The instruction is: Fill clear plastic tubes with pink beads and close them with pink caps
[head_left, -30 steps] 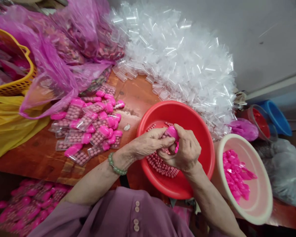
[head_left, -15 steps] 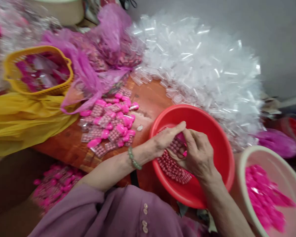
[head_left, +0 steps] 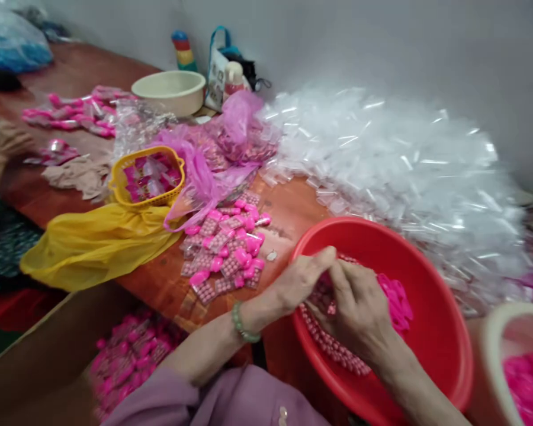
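Over the red basin (head_left: 444, 302), my two hands are closed together on a small clear case of pink beads (head_left: 322, 290), mostly hidden by fingers. My left hand (head_left: 295, 281), with a green bead bracelet (head_left: 243, 324) at the wrist, grips it from the left. From the right my right hand (head_left: 359, 305) pinches its top with thumb and fingers. Strands of pink beads (head_left: 337, 349) lie in the basin beneath, and bright pink pieces (head_left: 395, 302) show behind my right hand. Left of the basin is a pile of bead-filled cases with pink caps (head_left: 226, 248).
Clear empty cases (head_left: 382, 148) are heaped behind the basin. A pale bucket (head_left: 493, 343) holds pink pieces at right. At left are a yellow basket (head_left: 146, 201), yellow bag (head_left: 98, 242) and a box (head_left: 48, 343) of filled cases. Another person's hand (head_left: 4, 148) is far left.
The view has swung left and up, bringing the far table, a cream basin and another person's hand into sight. My hands stay together on the case; pink pieces in the basin now show.
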The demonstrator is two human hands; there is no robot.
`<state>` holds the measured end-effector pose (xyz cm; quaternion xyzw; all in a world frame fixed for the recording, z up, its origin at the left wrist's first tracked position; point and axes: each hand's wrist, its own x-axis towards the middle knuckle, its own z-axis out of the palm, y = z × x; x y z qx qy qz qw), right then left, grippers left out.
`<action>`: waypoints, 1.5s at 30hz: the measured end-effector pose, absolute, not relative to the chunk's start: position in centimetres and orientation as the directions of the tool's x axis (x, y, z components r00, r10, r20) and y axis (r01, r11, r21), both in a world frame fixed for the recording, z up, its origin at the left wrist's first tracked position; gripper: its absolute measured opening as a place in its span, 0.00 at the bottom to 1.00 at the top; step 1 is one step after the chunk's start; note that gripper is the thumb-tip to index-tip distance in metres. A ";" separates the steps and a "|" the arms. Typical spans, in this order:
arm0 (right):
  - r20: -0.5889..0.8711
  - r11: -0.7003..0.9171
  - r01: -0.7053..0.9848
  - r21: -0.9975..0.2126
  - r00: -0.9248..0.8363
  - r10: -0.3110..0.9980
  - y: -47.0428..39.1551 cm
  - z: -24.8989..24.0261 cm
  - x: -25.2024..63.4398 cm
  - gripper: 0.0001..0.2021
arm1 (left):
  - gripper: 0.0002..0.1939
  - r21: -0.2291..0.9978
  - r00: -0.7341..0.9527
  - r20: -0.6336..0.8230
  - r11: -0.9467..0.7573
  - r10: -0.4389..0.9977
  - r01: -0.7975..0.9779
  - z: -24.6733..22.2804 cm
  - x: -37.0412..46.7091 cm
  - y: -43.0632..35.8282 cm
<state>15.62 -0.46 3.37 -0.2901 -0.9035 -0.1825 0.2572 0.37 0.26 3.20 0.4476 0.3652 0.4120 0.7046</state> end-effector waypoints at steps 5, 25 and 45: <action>0.344 0.799 0.599 -0.062 -0.738 0.580 2.4 5.1 16.1 0.34 | 0.26 0.947 0.128 0.085 -0.120 0.988 0.298 3.2 -5.3 0.2; -0.377 0.330 0.942 0.055 -0.286 0.881 28.1 0.2 17.3 0.18 | 0.10 0.511 0.257 0.186 -0.317 0.948 0.799 -1.1 -4.2 7.9; -0.275 -0.003 0.525 -0.851 -0.441 0.854 10.9 3.3 25.0 0.20 | 0.22 0.444 0.264 0.144 -0.300 0.954 0.844 -6.3 6.9 24.1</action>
